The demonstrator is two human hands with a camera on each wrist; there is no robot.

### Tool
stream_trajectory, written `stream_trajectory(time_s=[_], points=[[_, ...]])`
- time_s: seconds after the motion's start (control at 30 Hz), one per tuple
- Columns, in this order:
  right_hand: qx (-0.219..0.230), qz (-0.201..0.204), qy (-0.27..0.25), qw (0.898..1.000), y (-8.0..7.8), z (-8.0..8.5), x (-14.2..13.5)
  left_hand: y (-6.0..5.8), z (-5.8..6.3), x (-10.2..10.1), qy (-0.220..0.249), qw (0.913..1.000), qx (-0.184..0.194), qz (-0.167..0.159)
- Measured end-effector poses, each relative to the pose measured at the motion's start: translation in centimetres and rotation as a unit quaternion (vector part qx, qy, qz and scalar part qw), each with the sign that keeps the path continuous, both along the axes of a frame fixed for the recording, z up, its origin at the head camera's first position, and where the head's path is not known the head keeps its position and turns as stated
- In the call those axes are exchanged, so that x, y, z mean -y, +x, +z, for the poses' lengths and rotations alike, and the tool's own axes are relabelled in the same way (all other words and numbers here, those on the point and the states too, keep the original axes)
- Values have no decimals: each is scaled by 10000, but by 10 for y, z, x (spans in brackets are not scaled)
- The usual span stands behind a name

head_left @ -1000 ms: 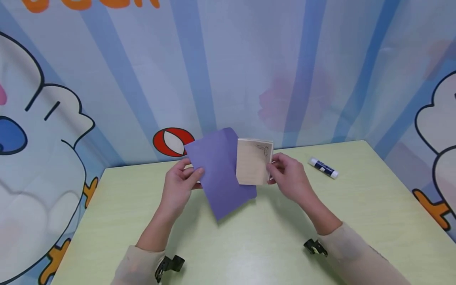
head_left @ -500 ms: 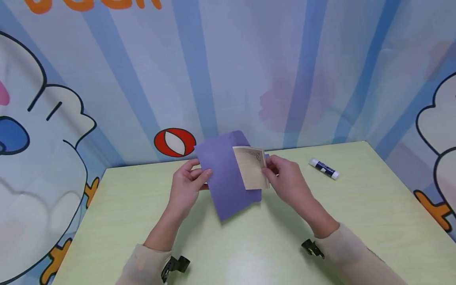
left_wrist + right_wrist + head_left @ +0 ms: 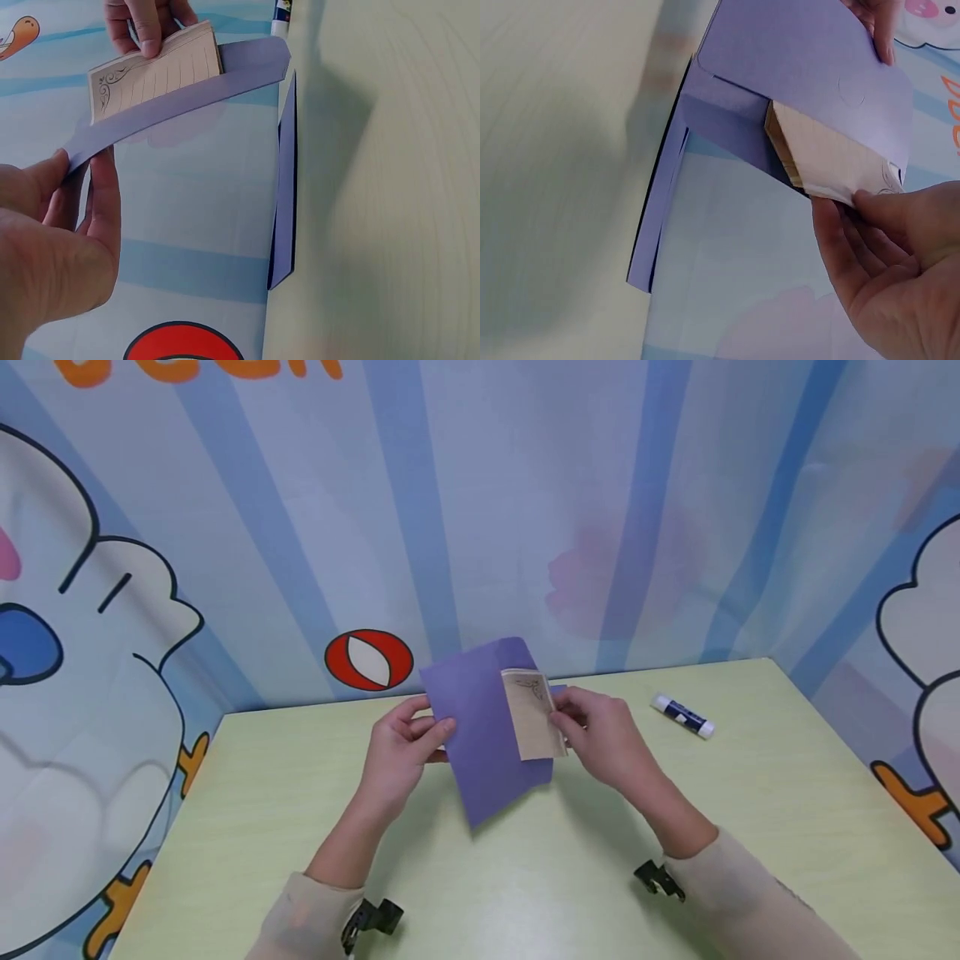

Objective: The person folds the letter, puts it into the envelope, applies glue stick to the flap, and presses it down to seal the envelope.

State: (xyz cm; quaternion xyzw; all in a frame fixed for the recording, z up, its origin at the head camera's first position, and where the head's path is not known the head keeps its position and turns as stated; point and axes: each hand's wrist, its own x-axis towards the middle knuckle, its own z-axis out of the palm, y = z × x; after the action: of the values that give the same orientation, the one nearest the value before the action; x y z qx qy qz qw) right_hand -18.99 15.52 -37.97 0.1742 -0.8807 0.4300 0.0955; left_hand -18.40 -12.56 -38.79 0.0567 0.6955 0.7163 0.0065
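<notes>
My left hand (image 3: 401, 756) pinches the side edge of a purple paper envelope (image 3: 480, 735) above the table, thumb on the near face and fingers behind. On the other side my right hand (image 3: 600, 735) pinches a small stack of cream lined notepaper (image 3: 534, 718) with a dark scroll ornament in one corner. In the right wrist view the notepaper (image 3: 832, 150) lies partly inside the envelope's open side (image 3: 727, 127), its far part hidden under the purple panel. The left wrist view shows the notepaper (image 3: 161, 79) sticking out from behind the envelope's edge (image 3: 172, 109).
A glue stick (image 3: 682, 716) lies at the back right of the pale table (image 3: 787, 793). Another purple folded piece (image 3: 285, 195) shows edge-on near the table's back edge. Behind the table hangs a blue striped cartoon backdrop (image 3: 510, 510).
The envelope and my left hand have moved right. My right hand has shifted slightly left, and less of the notepaper shows now.
</notes>
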Motion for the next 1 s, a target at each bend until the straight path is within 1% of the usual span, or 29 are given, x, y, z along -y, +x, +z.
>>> stream_trajectory(time_s=[0.1,0.2,0.3,0.37,0.47,0.53,0.63,0.77,0.83,0.9,1.0], points=[[705,191,-471,9962,-5,-1,-5,-1,-1,3,118,9997,133,-167],[1259,261,-872,9879,-10,-3,-8,-3,-3,6,271,9990,240,-261],[1627,351,-1155,9793,-11,-4,-8,-4,-6,7,410,9983,295,-306],[1803,488,-1296,9738,-11,-5,-7,-5,-7,7,498,9978,317,-316],[1984,727,-1464,9664,-10,-5,-4,-5,-8,5,571,9972,343,-352],[2070,799,-1533,9630,-9,-5,-3,-5,-8,4,563,9972,338,-353],[2076,697,-1592,9626,-8,-5,-3,-4,-9,4,483,9976,344,-353],[1978,415,-1695,9646,-9,-5,-3,-3,-10,5,242,9980,361,-463],[1977,359,-1775,9634,-10,-5,-4,-2,-10,5,123,9978,370,-542],[2003,398,-1812,9620,-10,-5,-4,-2,-9,5,0,9978,364,-562],[2032,540,-1862,9598,-10,-5,-3,-2,-8,5,-62,9974,345,-624]])
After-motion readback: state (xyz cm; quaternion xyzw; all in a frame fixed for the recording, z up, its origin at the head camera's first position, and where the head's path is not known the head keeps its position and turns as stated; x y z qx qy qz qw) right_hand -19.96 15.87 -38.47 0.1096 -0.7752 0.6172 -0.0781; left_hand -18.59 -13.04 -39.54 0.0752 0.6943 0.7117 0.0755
